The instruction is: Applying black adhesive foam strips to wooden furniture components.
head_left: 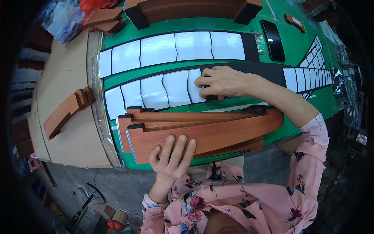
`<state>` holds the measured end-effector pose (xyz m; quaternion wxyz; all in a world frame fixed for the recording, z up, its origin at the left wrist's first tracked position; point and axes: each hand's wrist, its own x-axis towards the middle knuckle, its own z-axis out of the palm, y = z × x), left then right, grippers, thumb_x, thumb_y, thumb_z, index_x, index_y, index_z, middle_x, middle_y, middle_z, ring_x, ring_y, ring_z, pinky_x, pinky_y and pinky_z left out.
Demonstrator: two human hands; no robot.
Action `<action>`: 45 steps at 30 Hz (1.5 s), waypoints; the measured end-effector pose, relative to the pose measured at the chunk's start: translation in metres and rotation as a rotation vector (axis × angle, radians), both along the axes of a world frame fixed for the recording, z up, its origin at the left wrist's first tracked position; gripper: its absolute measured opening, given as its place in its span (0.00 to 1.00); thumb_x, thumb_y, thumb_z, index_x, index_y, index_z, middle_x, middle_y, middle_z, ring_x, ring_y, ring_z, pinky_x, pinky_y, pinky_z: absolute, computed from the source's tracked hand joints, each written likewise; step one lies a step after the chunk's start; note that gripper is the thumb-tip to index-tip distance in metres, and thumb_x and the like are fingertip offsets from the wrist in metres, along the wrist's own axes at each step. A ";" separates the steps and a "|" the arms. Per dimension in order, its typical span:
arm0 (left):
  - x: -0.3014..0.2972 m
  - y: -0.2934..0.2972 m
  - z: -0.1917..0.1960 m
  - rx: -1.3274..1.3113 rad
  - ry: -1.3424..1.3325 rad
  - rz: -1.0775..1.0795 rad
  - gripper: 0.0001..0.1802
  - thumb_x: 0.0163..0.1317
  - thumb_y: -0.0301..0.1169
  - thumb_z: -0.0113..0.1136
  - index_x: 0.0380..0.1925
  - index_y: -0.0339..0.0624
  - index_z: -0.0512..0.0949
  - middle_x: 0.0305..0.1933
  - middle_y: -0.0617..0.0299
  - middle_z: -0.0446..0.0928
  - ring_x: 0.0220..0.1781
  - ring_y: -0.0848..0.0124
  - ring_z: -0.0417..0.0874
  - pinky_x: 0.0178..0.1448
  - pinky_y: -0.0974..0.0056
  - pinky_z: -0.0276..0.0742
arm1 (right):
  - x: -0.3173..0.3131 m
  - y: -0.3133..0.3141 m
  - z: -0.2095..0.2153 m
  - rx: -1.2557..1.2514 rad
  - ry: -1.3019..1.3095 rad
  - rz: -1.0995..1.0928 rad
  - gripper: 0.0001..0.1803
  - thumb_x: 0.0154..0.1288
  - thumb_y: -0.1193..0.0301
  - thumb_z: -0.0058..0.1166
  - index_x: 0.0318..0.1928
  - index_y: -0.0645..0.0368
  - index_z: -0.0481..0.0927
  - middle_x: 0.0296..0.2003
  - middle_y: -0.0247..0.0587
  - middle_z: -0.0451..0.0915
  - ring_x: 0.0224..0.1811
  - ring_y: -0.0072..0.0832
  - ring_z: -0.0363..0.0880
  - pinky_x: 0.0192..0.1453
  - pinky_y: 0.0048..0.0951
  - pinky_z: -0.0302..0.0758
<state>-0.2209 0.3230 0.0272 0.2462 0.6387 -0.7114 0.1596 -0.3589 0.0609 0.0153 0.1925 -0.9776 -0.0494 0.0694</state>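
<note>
While the left hand (173,154) is lying flat, steadying the wooden pieces (202,132) at lower centre, the right hand (222,82) is pinching a white sticker (194,86), best pressed down evenly.

On the green counter (288,43), the left hand (173,156) rests flat on the stack of reddish wooden pieces (202,132) at the near edge. The right hand (222,82) presses a white backing panel (194,85) on a long black strip (269,72); its grip seems to pinch the panel's edge. A black phone (272,41) lies toward the far edge.
</note>
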 end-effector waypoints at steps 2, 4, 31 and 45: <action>-0.001 -0.001 -0.001 -0.007 0.001 0.001 0.14 0.54 0.28 0.59 0.42 0.55 0.82 0.50 0.63 0.79 0.58 0.64 0.75 0.66 0.59 0.57 | 0.000 0.000 -0.004 -0.028 -0.053 0.016 0.19 0.38 0.76 0.63 0.36 0.52 0.76 0.41 0.32 0.70 0.43 0.32 0.69 0.41 0.30 0.76; 0.000 -0.001 -0.001 -0.014 0.000 0.003 0.14 0.54 0.28 0.59 0.42 0.55 0.82 0.50 0.64 0.79 0.58 0.64 0.75 0.66 0.59 0.57 | 0.003 0.000 -0.003 -0.038 -0.024 0.017 0.19 0.38 0.76 0.63 0.35 0.52 0.75 0.40 0.32 0.69 0.42 0.32 0.69 0.41 0.31 0.76; -0.002 -0.003 0.000 -0.037 0.003 0.012 0.14 0.53 0.29 0.61 0.42 0.53 0.82 0.49 0.63 0.79 0.57 0.64 0.75 0.65 0.59 0.57 | -0.002 0.000 0.004 -0.016 0.032 -0.018 0.22 0.42 0.71 0.66 0.42 0.49 0.76 0.38 0.34 0.72 0.40 0.32 0.74 0.37 0.33 0.77; -0.002 -0.001 0.001 -0.025 0.007 0.016 0.16 0.52 0.28 0.61 0.42 0.54 0.82 0.49 0.65 0.79 0.57 0.65 0.75 0.65 0.60 0.57 | -0.003 0.001 0.007 -0.007 0.020 -0.006 0.21 0.41 0.72 0.67 0.39 0.51 0.76 0.40 0.35 0.71 0.42 0.33 0.73 0.37 0.33 0.78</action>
